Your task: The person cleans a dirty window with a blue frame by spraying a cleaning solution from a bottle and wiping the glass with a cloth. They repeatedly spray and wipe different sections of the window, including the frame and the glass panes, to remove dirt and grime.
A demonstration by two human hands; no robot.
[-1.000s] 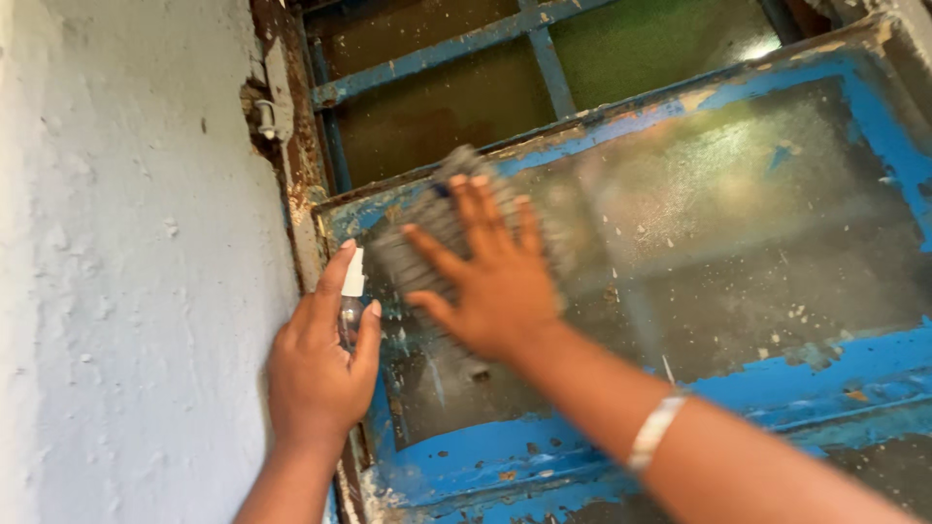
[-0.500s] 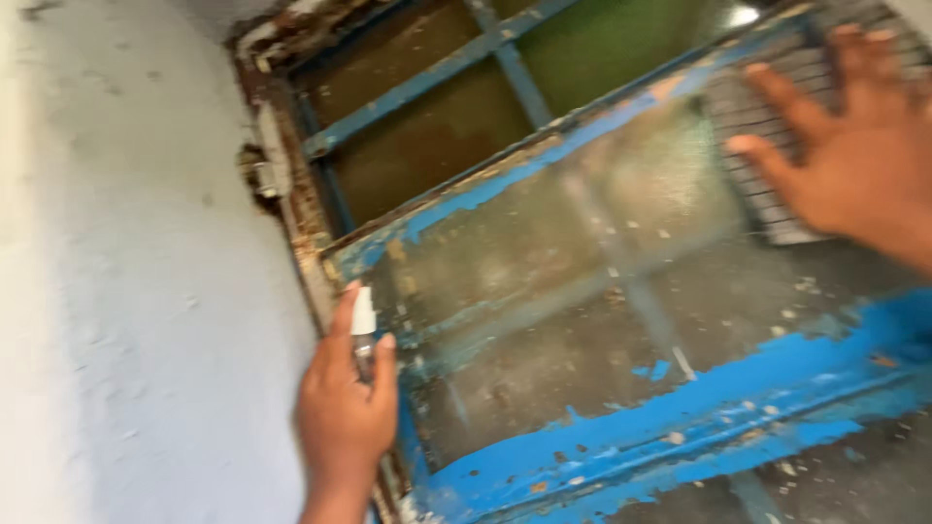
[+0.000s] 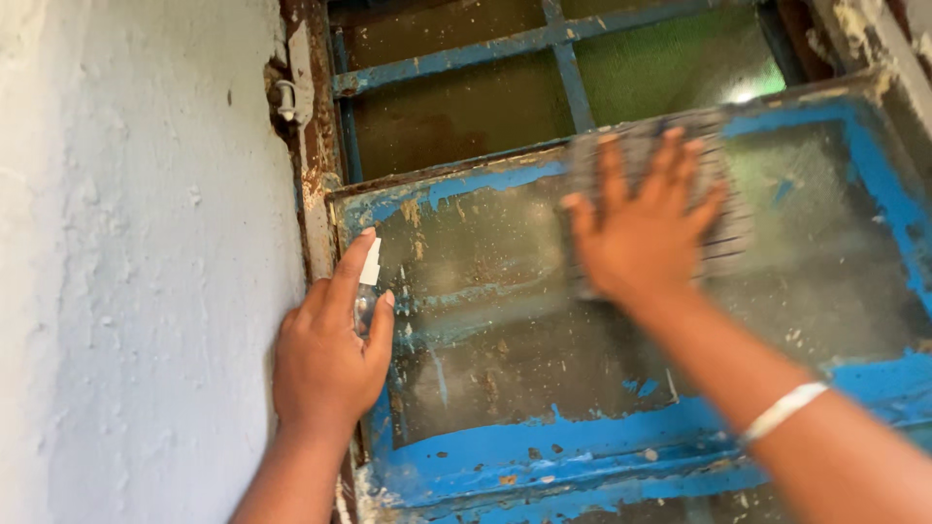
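White wall on the left, rusty hinge at its far edge, blue bars beyond. Open pane in a chipped blue frame, dirty and spattered. Left hand wrapped round a small spray bottle, forefinger on top, at the pane's left edge. Right hand spread flat, pressing a grey cloth against the far glass.

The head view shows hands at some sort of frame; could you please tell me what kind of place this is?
Probably an old building's window, seen close up: a blue-painted window frame with flaking paint, a dirty glass pane and a rough whitewashed wall beside it. The right hand presses a grey cloth to the pane.
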